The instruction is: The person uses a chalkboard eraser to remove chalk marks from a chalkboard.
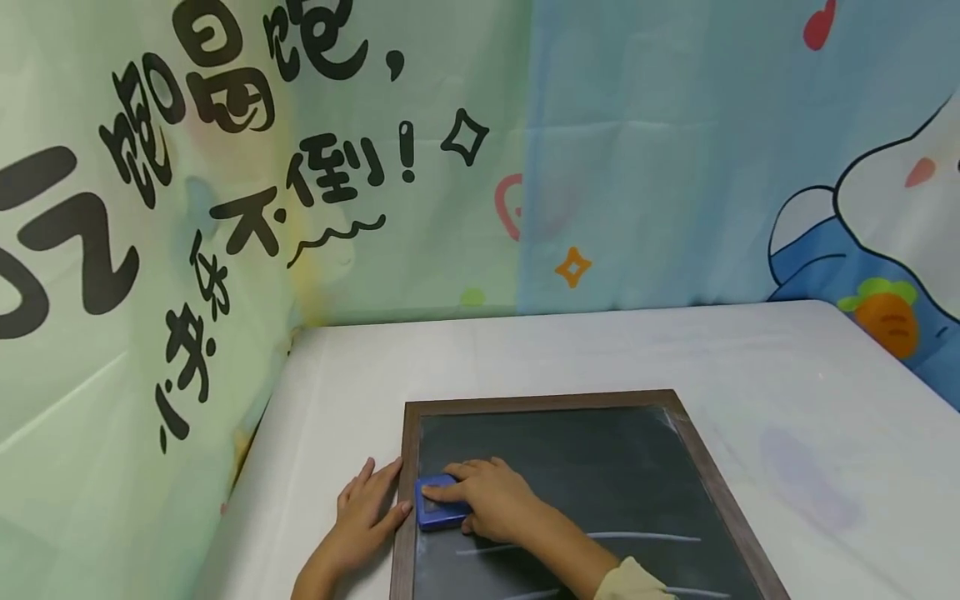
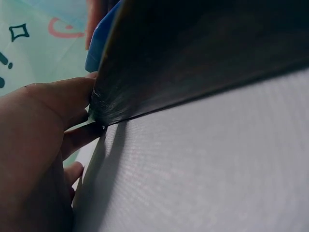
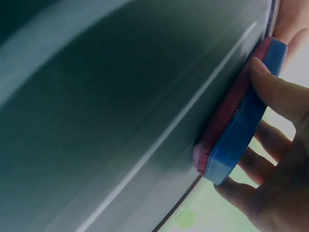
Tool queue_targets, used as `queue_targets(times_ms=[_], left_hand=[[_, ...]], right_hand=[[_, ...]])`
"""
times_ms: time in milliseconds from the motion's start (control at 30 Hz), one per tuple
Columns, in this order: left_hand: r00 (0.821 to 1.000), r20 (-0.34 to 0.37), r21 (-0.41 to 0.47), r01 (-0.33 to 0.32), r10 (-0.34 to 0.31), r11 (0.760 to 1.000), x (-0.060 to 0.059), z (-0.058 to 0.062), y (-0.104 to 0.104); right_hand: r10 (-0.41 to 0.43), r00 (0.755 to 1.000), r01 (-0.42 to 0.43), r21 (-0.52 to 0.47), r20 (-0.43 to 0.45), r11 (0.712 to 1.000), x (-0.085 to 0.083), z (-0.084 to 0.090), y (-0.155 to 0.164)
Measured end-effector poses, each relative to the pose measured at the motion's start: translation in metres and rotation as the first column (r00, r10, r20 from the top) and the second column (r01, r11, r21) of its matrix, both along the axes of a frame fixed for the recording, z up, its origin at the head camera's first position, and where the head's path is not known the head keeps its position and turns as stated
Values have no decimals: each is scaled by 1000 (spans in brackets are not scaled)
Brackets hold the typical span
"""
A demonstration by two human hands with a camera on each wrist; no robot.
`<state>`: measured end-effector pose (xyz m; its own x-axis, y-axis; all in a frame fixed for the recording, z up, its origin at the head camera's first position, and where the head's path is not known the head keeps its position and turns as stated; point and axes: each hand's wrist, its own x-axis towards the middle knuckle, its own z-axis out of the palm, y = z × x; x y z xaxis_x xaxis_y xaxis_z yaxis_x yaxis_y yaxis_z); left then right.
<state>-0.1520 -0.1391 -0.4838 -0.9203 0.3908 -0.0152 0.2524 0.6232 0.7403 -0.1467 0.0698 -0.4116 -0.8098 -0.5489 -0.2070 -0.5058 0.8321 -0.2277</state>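
Right hand's point(image 1: 501, 502) grip is holding a blue eraser point(image 1: 433, 522), thumb on one side and fingers on the other, with its reddish pad point(image 3: 224, 113) facing the chalkboard point(image 1: 570, 467). The eraser's at the board's left side, right by the brown frame point(image 1: 540, 403). Left hand point(image 1: 362, 518) isn't gripping anything closed, just fingers spread wide and touching the frame's left edge. A few pale chalk lines point(image 1: 645, 536) run across the lower board, near a yellowish sleeve point(image 1: 633, 581). Board's lying on a white table point(image 1: 352, 379), with a cartoon-print backdrop point(image 1: 645, 167) behind.
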Motion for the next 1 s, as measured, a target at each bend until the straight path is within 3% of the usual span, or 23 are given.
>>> queue_targets(times_ms=[267,467,767,1000], left_hand=[[999,-35,2,-13,13,1000,-4,4,-1],[1000,-16,12,-2,2,1000,-5,3,0],[1000,17,3,-9,9,1000,-3,0,1],[1000,-1,15,-16,16,1000,3,-2,1]], right_hand=[[-3,1000,3,-41,11,999,-4,0,22],[-59,998,61,-131,21,990,2,-2,71],[-124,992,126,-155,24,980,13,-5,131],[-169,985,172,-162,31,972,23,-9,178]])
